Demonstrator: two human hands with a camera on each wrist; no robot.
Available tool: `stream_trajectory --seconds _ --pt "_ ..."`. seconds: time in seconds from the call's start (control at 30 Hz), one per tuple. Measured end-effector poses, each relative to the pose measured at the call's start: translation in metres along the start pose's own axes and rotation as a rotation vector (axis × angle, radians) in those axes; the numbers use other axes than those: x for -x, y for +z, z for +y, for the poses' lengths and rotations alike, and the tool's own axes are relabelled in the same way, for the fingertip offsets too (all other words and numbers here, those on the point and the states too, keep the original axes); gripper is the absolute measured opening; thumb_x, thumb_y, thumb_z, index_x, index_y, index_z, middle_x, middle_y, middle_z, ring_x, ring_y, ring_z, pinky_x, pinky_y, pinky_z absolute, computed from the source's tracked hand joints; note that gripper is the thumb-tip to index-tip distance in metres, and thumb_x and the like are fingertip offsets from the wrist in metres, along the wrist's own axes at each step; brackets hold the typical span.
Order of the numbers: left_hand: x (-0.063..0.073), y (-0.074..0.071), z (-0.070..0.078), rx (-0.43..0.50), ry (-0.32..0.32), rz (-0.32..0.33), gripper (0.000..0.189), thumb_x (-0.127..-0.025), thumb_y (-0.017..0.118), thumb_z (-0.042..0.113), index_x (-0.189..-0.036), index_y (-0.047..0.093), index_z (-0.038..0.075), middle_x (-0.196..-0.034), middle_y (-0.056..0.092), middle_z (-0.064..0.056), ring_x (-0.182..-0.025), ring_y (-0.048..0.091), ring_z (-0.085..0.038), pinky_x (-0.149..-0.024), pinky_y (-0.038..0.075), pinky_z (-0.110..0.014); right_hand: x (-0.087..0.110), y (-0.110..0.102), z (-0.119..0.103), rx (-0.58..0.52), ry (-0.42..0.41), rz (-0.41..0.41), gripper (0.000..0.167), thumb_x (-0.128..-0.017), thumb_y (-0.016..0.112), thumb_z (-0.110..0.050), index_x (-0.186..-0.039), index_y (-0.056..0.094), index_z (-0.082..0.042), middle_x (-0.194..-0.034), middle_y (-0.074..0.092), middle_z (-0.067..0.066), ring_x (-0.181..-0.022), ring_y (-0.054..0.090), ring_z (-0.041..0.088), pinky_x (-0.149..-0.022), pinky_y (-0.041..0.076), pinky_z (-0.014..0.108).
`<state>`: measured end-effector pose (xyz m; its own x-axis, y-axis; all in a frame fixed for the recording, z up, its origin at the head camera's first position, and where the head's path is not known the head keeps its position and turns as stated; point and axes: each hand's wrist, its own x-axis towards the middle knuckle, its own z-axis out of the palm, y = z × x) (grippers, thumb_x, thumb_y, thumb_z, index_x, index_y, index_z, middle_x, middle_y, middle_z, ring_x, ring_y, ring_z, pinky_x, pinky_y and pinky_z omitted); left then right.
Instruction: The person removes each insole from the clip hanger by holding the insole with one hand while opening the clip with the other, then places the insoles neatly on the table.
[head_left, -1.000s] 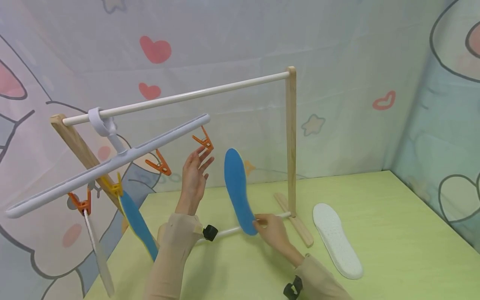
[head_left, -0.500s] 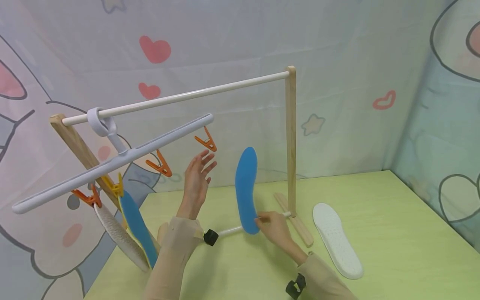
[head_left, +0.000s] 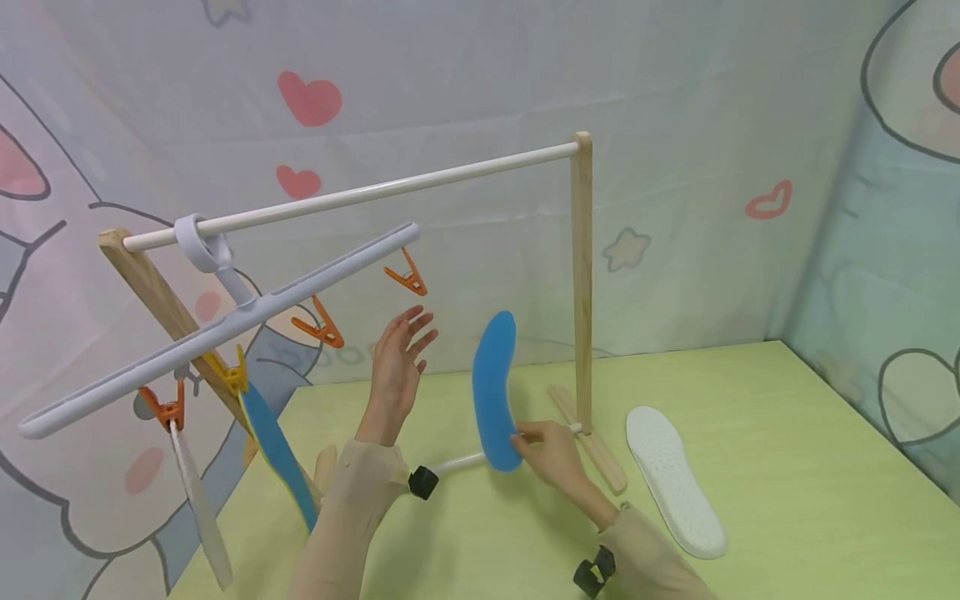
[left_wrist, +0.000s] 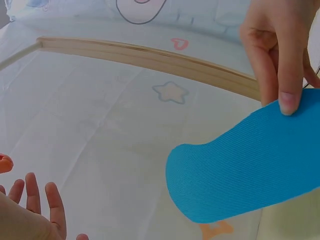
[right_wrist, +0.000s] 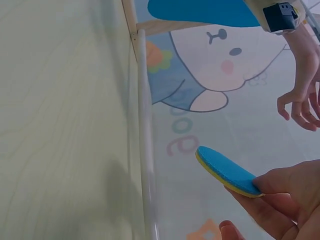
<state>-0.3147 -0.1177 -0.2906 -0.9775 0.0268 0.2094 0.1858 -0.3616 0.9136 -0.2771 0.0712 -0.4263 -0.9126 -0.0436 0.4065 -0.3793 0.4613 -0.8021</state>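
Note:
In the head view my right hand (head_left: 555, 454) pinches the lower end of a blue insole (head_left: 493, 392), which stands upright above the table; its yellow underside shows in the right wrist view. My left hand (head_left: 396, 367) is raised with fingers spread and loosely bent, holding nothing, just below an orange clip (head_left: 407, 275) at the right end of the white hanger (head_left: 255, 312). A second orange clip (head_left: 322, 325) hangs bare near the hanger's middle. A yellow clip (head_left: 234, 371) holds another blue insole (head_left: 277, 446), and an orange clip (head_left: 167, 408) holds a white insole (head_left: 201, 504).
The hanger hooks over the white rail (head_left: 390, 187) of a wooden rack, whose right post (head_left: 582, 283) stands behind my right hand. A loose white insole (head_left: 675, 479) lies on the green table (head_left: 810, 467) to the right. A cartoon-printed cloth (head_left: 675, 167) hangs behind.
The blue insole in my right hand has shifted slightly right and turned. My left hand has dropped away from the right-end clip. The hanger sways, and its white insole swings.

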Motion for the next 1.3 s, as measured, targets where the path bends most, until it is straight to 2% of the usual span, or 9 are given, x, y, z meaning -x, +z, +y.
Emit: stream_trajectory --seconds 0.17,0.37,0.6,0.67,0.87,1.07,1.3 --pt "0.002 -0.001 -0.002 0.003 0.009 -0.006 0.028 -0.097 0.033 0.026 -0.118 0.048 0.015 -0.111 0.054 0.004 -0.104 0.049 -0.014 -0.076 0.021 -0.034 0.001 -0.003 -0.002 -0.021 0.006 -0.021 0.022 -0.08 0.062 -0.009 -0.099 0.066 0.003 -0.094 0.068 0.016 -0.083 0.066 0.027 -0.062 0.052 0.027" --pt "0.003 -0.004 -0.007 0.0 -0.004 -0.005 0.028 -0.097 0.033 0.025 -0.118 0.047 0.013 -0.104 0.057 0.007 -0.102 0.05 -0.014 -0.075 0.023 -0.034 0.0 -0.009 -0.006 -0.025 -0.004 -0.028 0.023 -0.081 0.062 -0.01 -0.1 0.066 0.003 -0.095 0.068 0.017 -0.084 0.066 0.028 -0.068 0.052 0.032" --pt "0.007 -0.007 -0.013 -0.028 -0.02 0.003 0.03 -0.097 0.034 0.026 -0.119 0.047 0.011 -0.1 0.06 0.009 -0.099 0.052 -0.011 -0.074 0.023 -0.033 -0.002 -0.014 -0.009 -0.038 0.017 -0.019 0.025 -0.08 0.062 -0.01 -0.1 0.065 0.004 -0.094 0.068 0.017 -0.081 0.066 0.026 -0.063 0.051 0.025" --pt "0.008 -0.009 -0.016 -0.037 -0.019 0.002 0.027 -0.097 0.035 0.026 -0.116 0.049 0.013 -0.1 0.06 0.008 -0.098 0.053 -0.011 -0.074 0.023 -0.033 -0.002 -0.015 -0.01 -0.036 0.025 -0.015 0.024 -0.08 0.063 -0.01 -0.1 0.065 0.004 -0.093 0.068 0.017 -0.081 0.066 0.026 -0.063 0.051 0.025" --pt "0.011 -0.012 -0.022 -0.05 -0.018 -0.002 0.029 -0.096 0.036 0.026 -0.117 0.049 0.01 -0.097 0.061 0.009 -0.096 0.053 -0.012 -0.077 0.022 -0.034 -0.003 -0.022 -0.012 -0.065 0.03 -0.024 0.025 -0.081 0.062 -0.01 -0.101 0.064 0.005 -0.096 0.067 0.018 -0.082 0.065 0.027 -0.063 0.05 0.025" --pt "0.017 -0.011 -0.031 -0.108 -0.021 0.005 0.022 -0.096 0.037 0.026 -0.107 0.055 0.018 -0.095 0.061 0.01 -0.096 0.053 -0.011 -0.079 0.019 -0.036 -0.004 -0.03 -0.011 -0.085 0.028 -0.066 0.028 -0.082 0.061 -0.012 -0.103 0.063 0.006 -0.101 0.066 0.019 -0.087 0.064 0.028 -0.065 0.05 0.024" --pt "0.023 -0.012 -0.043 -0.156 -0.037 0.01 0.024 -0.096 0.037 0.026 -0.106 0.057 0.018 -0.094 0.062 0.01 -0.094 0.055 -0.01 -0.079 0.019 -0.038 -0.003 -0.035 -0.011 -0.109 0.013 -0.092 0.027 -0.083 0.061 -0.014 -0.103 0.064 0.005 -0.103 0.065 0.02 -0.092 0.063 0.031 -0.07 0.052 0.028"
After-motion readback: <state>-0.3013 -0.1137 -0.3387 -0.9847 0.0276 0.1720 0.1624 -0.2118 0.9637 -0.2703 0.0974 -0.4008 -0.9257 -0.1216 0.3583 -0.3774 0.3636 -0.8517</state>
